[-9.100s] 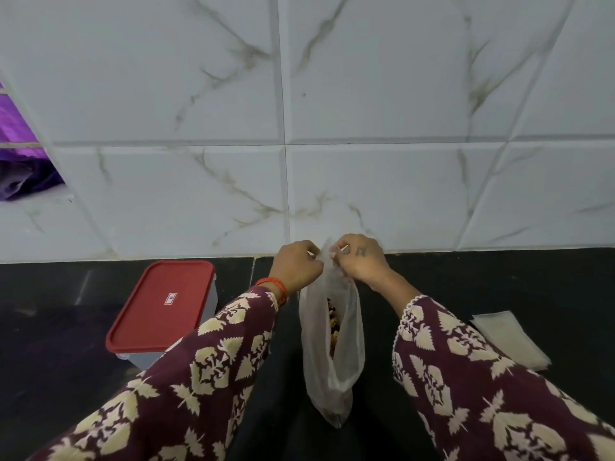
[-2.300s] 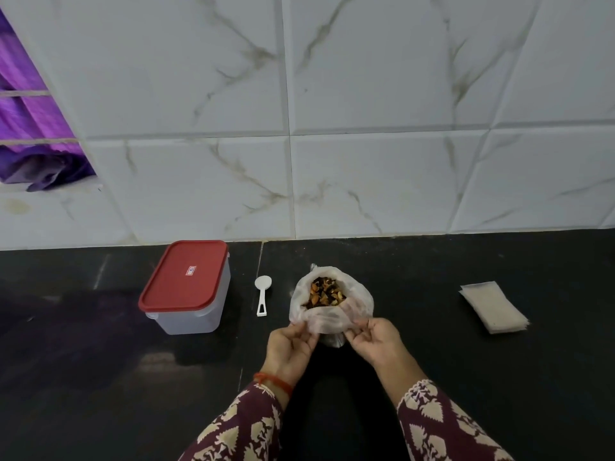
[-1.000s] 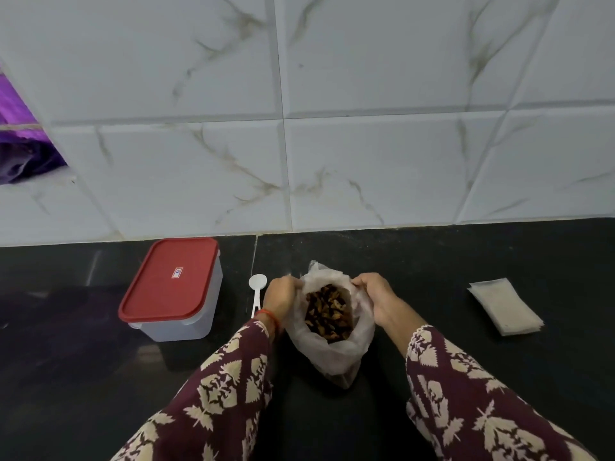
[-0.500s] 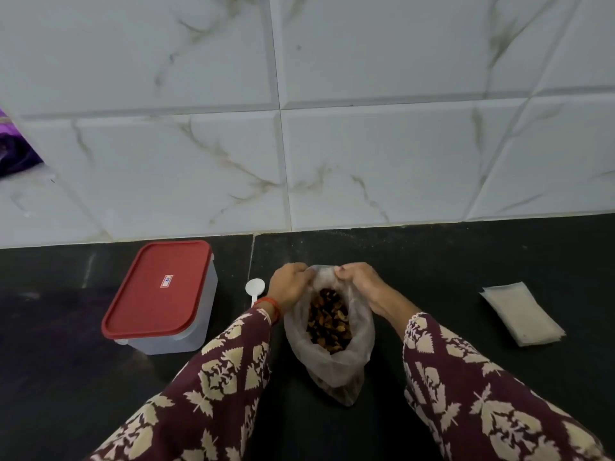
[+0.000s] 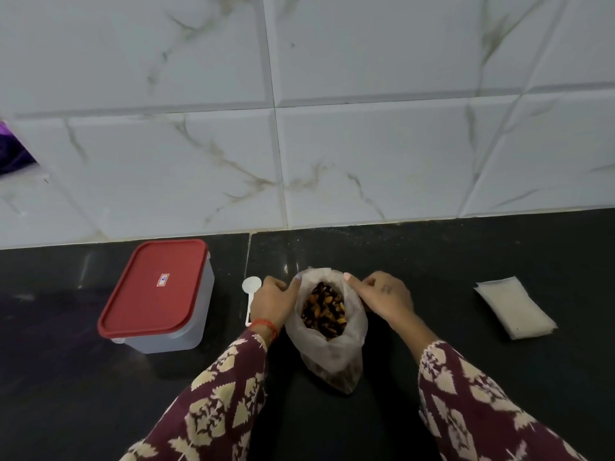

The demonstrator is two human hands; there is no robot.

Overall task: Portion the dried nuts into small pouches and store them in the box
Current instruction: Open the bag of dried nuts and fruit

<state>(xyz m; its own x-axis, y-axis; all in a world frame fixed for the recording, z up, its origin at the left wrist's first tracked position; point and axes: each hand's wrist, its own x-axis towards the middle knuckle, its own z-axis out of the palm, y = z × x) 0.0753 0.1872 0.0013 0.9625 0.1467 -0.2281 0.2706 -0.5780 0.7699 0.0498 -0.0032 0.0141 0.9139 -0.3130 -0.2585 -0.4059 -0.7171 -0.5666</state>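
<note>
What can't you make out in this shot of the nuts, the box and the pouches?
Head view only:
- Box: its red lid is on, hiding any contents.
- Lid label: too small to read.
- Spoon: the left hand covers part of the handle.
- Bag of nuts: how deep the nuts go is hidden by the cloudy plastic.
- Pouches: stacked flat, so the count is unclear.
- Right hand: fingertips are tucked at the bag rim.
</note>
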